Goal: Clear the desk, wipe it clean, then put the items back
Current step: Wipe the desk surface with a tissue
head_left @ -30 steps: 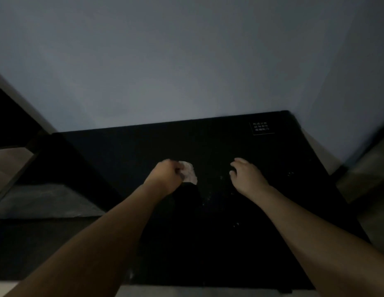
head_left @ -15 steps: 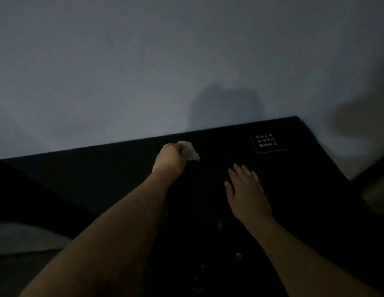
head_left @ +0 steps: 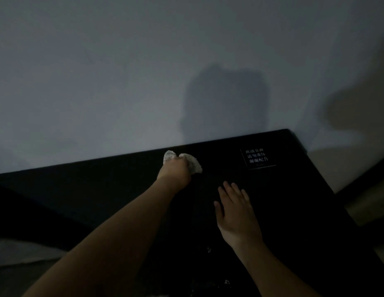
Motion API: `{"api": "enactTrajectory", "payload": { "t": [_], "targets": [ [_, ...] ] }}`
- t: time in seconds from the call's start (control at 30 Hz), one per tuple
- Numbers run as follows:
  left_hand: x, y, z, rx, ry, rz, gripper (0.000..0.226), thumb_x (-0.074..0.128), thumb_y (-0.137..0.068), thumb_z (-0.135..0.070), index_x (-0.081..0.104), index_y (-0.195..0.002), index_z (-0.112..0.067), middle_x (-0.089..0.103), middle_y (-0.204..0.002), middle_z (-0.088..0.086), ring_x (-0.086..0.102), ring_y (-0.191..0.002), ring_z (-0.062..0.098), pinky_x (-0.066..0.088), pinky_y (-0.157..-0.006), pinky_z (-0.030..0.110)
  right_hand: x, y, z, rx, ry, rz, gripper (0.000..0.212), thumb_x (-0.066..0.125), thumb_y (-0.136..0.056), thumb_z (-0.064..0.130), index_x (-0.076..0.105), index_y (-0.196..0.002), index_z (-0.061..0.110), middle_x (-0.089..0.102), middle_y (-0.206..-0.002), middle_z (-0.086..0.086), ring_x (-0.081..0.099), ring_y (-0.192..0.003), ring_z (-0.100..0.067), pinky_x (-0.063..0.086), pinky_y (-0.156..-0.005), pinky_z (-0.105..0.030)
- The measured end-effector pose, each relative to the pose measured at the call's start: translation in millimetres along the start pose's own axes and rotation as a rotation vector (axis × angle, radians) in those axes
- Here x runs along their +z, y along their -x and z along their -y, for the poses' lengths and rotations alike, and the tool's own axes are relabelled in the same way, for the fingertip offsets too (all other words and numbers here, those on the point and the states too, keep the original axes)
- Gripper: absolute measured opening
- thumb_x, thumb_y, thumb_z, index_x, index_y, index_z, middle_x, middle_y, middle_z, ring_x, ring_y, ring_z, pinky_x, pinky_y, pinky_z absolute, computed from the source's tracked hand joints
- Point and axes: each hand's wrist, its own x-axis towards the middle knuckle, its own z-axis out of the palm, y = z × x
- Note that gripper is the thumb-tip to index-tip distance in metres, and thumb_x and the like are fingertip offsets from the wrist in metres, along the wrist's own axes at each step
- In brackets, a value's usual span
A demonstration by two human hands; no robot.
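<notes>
a: where do we have the cloth?

b: our left hand (head_left: 176, 171) grips a crumpled white cloth (head_left: 192, 162), fingers curled round it, with bits of it sticking out above and to the right of the fist. it sits on the black desk (head_left: 304, 211) right by the far edge, where the desk meets the pale wall (head_left: 122, 82).

a: and the other hand?

b: our right hand (head_left: 237, 215) lies with fingers straight and slightly spread over the desk top, nearer to us than the left hand and to its right. it holds nothing. whether the palm presses the surface or hangs just above it, we cannot tell in this dim light.

a: anything else on the desk?

b: a small dark label with white characters (head_left: 257, 157) near the far right corner, well to the right of the cloth. a few faint pale specks (head_left: 209, 249) show on the surface near our right wrist. a shadow (head_left: 225, 106) falls on the wall above the cloth.

a: and to the left?

b: a pale grey patch (head_left: 19, 251) lower down beyond the desk's left side; too dark to name.
</notes>
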Motion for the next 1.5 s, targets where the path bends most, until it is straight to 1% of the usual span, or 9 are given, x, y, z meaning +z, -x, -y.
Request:
{"api": "enactTrajectory", "payload": {
  "t": [0.17, 0.3, 0.5, 0.67, 1.0, 1.1, 1.27, 1.4, 1.5],
  "targets": [
    [28, 43, 11, 0.051, 0.047, 0.121, 0.054, 0.051, -0.097, -0.032, 0.032, -0.148, -0.027, 0.019, -0.159, 0.013, 0.01, -0.148, 0.03, 0.013, -0.119, 0.041, -3, 6, 7, 0.025, 0.016, -0.044, 0.051, 0.028, -0.104, 0.04, 0.031, -0.15, 0.019, 0.02, -0.161, 0.001, 0.011, -0.149, -0.015, 0.0, -0.121, -0.032],
    [40, 93, 8, 0.07, 0.03, 0.127, 0.053, 0.051, -0.097, -0.025, 0.035, -0.147, -0.019, 0.03, -0.156, 0.007, 0.035, -0.14, 0.022, 0.033, -0.112, 0.037, -6, 5, 8, 0.024, -0.01, -0.026, 0.05, 0.033, -0.103, 0.036, 0.034, -0.149, 0.017, 0.023, -0.16, -0.001, 0.013, -0.148, -0.017, 0.005, -0.122, -0.035],
    [52, 160, -1, 0.075, 0.012, 0.157, 0.056, 0.054, -0.096, -0.029, 0.033, -0.148, -0.025, 0.029, -0.156, 0.002, 0.041, -0.136, 0.018, 0.04, -0.109, 0.04, -39, 10, 19, 0.053, 0.104, 0.297, 0.058, 0.035, -0.103, 0.037, 0.018, -0.154, 0.015, 0.008, -0.163, -0.003, 0.006, -0.149, -0.02, 0.007, -0.121, -0.039],
    [60, 212, -13, 0.024, 0.012, 0.189, 0.055, 0.05, -0.097, -0.027, 0.033, -0.149, -0.024, 0.028, -0.157, 0.001, 0.038, -0.138, 0.018, 0.038, -0.11, 0.039, -68, 90, 22, -0.014, 0.063, 0.407, 0.062, 0.036, -0.103, 0.036, 0.009, -0.155, 0.016, 0.005, -0.163, -0.002, 0.008, -0.149, -0.019, 0.013, -0.12, -0.035],
    [89, 320, -36, -0.091, 0.0, 0.234, 0.055, 0.047, -0.097, -0.02, 0.03, -0.15, -0.018, 0.046, -0.145, 0.007, 0.052, -0.127, 0.022, 0.044, -0.105, 0.036, -76, 217, -5, 0.032, 0.284, 0.58, 0.063, 0.045, -0.101, 0.038, 0.023, -0.152, 0.01, 0.014, -0.161, -0.008, 0.017, -0.147, -0.022, 0.019, -0.12, -0.037],
    [99, 358, -42, -0.089, -0.058, 0.216, 0.05, 0.046, -0.095, -0.017, 0.038, -0.144, -0.016, 0.049, -0.142, 0.009, 0.052, -0.126, 0.024, 0.044, -0.104, 0.037, -69, 231, -1, 0.057, 0.363, 0.56, 0.069, 0.046, -0.1, 0.037, 0.014, -0.154, 0.008, 0.005, -0.162, -0.01, 0.012, -0.148, -0.025, 0.014, -0.121, -0.038],
    [98, 431, -62, 0.018, -0.18, 0.422, 0.044, 0.051, -0.094, -0.019, 0.046, -0.137, -0.011, 0.055, -0.133, 0.015, 0.055, -0.12, 0.026, 0.042, -0.105, 0.035, -68, 240, 7, 0.093, 0.411, 0.512, 0.068, 0.042, -0.101, 0.037, 0.011, -0.154, 0.008, 0.002, -0.162, -0.01, 0.01, -0.148, -0.026, 0.014, -0.121, -0.04],
    [76, 450, -71, 0.117, -0.211, 0.619, 0.029, 0.06, -0.088, -0.026, 0.067, -0.111, -0.011, 0.068, -0.109, 0.01, 0.064, -0.103, 0.026, 0.053, -0.09, 0.038, -68, 244, 8, 0.118, 0.402, 0.486, 0.069, 0.046, -0.1, 0.038, 0.014, -0.154, 0.01, 0.004, -0.162, -0.007, 0.016, -0.147, -0.025, 0.023, -0.119, -0.039],
    [42, 427, -75, 0.056, -0.172, 0.51, 0.036, 0.062, -0.085, -0.036, 0.068, -0.109, -0.011, 0.068, -0.109, 0.011, 0.065, -0.104, 0.028, 0.053, -0.084, 0.035, -77, 233, 12, 0.135, 0.418, 0.564, 0.067, 0.053, -0.096, 0.041, 0.027, -0.15, 0.011, 0.019, -0.157, -0.008, 0.035, -0.136, -0.026, 0.038, -0.108, -0.038]
  ]
}}
